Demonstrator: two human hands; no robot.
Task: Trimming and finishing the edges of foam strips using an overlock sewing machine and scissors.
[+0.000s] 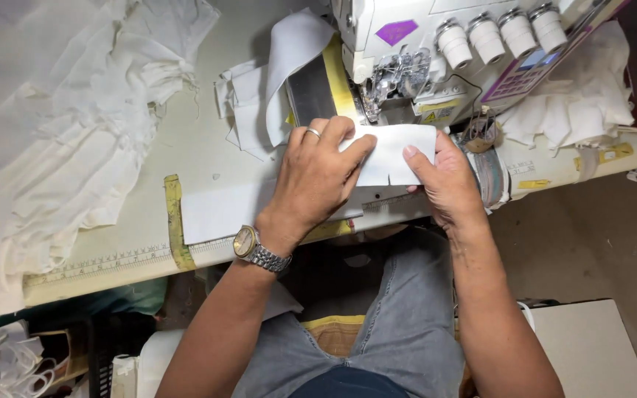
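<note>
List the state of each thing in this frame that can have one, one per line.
left hand: flat, pressing on the white fabric piece
right hand: fingers resting on the fabric's right edge
white fabric piece: flat on the machine bed, small notch in its near edge
sewing machine: threaded, four white cones upright
fabric pile: heaped loosely on the table
wristwatch: worn on the left wrist

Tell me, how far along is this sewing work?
Done, it seems: white pieces lie behind the sewing machine, though I can't see their seams. In hand: the left hand and right hand press a small white fabric piece flat before the presser foot. Left: a heap of white cloth at the table's far left.
</note>
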